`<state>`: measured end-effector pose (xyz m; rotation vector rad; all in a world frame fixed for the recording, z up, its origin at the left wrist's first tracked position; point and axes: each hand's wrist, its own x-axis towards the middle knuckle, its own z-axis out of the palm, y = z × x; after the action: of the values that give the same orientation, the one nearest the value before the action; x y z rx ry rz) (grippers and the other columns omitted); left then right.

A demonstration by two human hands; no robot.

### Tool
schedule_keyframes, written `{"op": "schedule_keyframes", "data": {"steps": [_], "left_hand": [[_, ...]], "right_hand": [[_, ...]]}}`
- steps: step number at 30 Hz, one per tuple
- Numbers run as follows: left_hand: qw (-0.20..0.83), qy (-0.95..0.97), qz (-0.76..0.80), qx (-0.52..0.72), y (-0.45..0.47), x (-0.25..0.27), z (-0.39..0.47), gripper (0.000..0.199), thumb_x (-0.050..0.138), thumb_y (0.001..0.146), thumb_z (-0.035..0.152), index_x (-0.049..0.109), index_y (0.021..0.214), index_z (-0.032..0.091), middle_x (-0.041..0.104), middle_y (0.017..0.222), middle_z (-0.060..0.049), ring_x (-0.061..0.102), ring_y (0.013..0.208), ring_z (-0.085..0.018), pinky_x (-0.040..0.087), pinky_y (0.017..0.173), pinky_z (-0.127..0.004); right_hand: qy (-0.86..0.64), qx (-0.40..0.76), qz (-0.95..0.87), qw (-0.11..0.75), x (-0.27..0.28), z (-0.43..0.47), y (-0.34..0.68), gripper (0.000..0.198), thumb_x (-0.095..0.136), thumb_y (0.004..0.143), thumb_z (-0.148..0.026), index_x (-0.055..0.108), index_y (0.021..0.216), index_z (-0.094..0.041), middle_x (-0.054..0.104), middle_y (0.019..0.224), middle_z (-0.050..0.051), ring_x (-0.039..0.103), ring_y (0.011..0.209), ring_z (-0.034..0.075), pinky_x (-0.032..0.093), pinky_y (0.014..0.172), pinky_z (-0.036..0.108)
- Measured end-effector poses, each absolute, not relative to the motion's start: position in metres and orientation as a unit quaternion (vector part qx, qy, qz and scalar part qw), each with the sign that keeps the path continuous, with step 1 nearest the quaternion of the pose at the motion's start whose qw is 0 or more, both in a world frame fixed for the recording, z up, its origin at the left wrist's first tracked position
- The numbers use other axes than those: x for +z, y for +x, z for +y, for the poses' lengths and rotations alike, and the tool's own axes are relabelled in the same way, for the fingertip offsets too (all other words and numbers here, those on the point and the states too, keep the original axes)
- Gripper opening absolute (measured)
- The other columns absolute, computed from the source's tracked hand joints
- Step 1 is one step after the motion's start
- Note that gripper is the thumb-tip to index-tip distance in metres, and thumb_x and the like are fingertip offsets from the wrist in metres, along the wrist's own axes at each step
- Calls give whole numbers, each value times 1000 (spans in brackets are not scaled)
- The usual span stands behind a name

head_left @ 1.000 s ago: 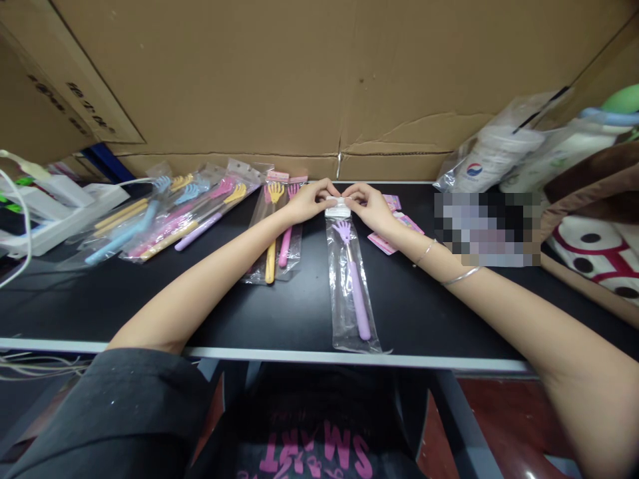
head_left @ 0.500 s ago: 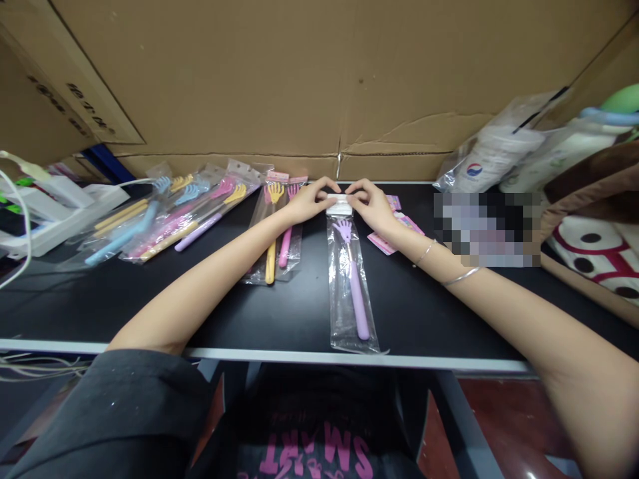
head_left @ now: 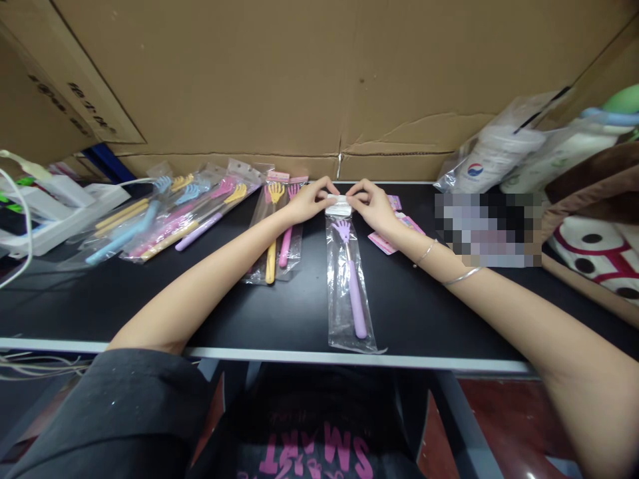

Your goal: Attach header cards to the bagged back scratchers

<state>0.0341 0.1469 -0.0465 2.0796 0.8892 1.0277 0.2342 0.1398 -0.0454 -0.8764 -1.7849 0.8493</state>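
Observation:
A purple back scratcher (head_left: 355, 293) with a hand-shaped head lies inside a clear plastic bag (head_left: 337, 319), its handle toward the desk's front edge. Across the top of the bag sits a white header card (head_left: 339, 207). My left hand (head_left: 310, 199) pinches the card's left end between thumb and fingers. At the right end my right hand (head_left: 370, 205) does the same, fingers bent. Partly behind the right hand and wrist lie pink printed cards (head_left: 383, 243). Left of my left hand are bagged back scratchers with pink header cards, one of them yellow (head_left: 270, 256).
More bagged back scratchers (head_left: 184, 206) lie in a pile at the left. A white power strip (head_left: 70, 216) with cables stands beyond them. On the right are a bagged cup (head_left: 502, 156), a blurred-out patch and a patterned bag (head_left: 594, 249). A cardboard wall (head_left: 249, 80) closes the back.
The lower end of the bag with the purple back scratcher has shifted slightly left. The white card is tilted a little differently; both hands keep their pinch with barely any movement.

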Motion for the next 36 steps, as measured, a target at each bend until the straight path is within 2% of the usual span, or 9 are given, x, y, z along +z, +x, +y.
{"op": "schedule_keyframes", "data": {"steps": [5, 11, 16, 20, 23, 26, 29, 32, 36], "left_hand": [[323, 791, 343, 391, 35, -46, 146, 20, 63, 86, 32, 51, 92, 16, 62, 74, 2, 60, 71, -11, 42, 69, -22], [336, 780, 364, 382, 37, -44, 145, 12, 55, 89, 23, 52, 99, 16, 61, 76, 3, 56, 68, -9, 40, 70, -22], [350, 757, 392, 387, 39, -37, 140, 16, 45, 87, 15, 54, 99, 17, 62, 93, 0, 55, 78, -12, 42, 74, -24], [377, 732, 421, 381, 42, -32, 134, 24, 38, 81, 9, 53, 97, 17, 59, 85, 0, 56, 75, -13, 41, 68, -25], [379, 725, 421, 392, 43, -32, 134, 19, 37, 86, 13, 53, 96, 17, 57, 81, 0, 54, 72, -12, 39, 65, -24], [357, 736, 408, 405, 42, -35, 138, 11, 45, 89, 21, 54, 94, 17, 55, 79, 2, 51, 70, -11, 38, 64, -22], [337, 752, 408, 394, 41, -38, 142, 12, 53, 84, 16, 53, 96, 18, 49, 68, 5, 45, 62, -9, 34, 62, -22], [332, 762, 406, 381, 39, -40, 143, 15, 52, 84, 13, 52, 98, 18, 44, 59, 8, 42, 57, -9, 31, 61, -22], [327, 768, 398, 381, 38, -42, 142, 16, 53, 85, 15, 53, 101, 18, 47, 61, 8, 44, 58, -9, 31, 63, -22]], "right_hand": [[-355, 337, -732, 473, -47, 142, 234, 10, 61, 81, -16, 52, 81, -21, 62, 71, -2, 59, 68, 13, 44, 68, 28], [-357, 338, -735, 466, -50, 146, 234, 8, 55, 85, -16, 50, 84, -23, 54, 63, -4, 51, 61, 12, 40, 63, 27], [-368, 347, -731, 458, -49, 145, 235, 11, 51, 85, -13, 52, 87, -24, 48, 59, -5, 49, 60, 14, 38, 62, 28], [-367, 340, -737, 455, -47, 143, 235, 14, 49, 84, -10, 53, 84, -23, 46, 58, -4, 48, 61, 15, 38, 64, 29], [-369, 334, -738, 457, -45, 142, 234, 17, 45, 83, -8, 54, 80, -22, 49, 64, -3, 48, 64, 14, 38, 66, 29], [-379, 344, -728, 456, -44, 141, 232, 22, 40, 82, -6, 55, 76, -20, 52, 71, -1, 51, 68, 14, 39, 69, 30], [-390, 353, -720, 453, -43, 140, 231, 23, 39, 81, -4, 56, 77, -19, 52, 71, -1, 50, 69, 15, 39, 70, 30], [-387, 346, -725, 453, -43, 140, 232, 21, 41, 84, -8, 57, 77, -20, 50, 70, -1, 49, 69, 15, 39, 71, 30], [-372, 327, -739, 456, -46, 143, 232, 11, 49, 86, -17, 58, 80, -21, 55, 75, -1, 51, 73, 15, 40, 73, 30]]}}
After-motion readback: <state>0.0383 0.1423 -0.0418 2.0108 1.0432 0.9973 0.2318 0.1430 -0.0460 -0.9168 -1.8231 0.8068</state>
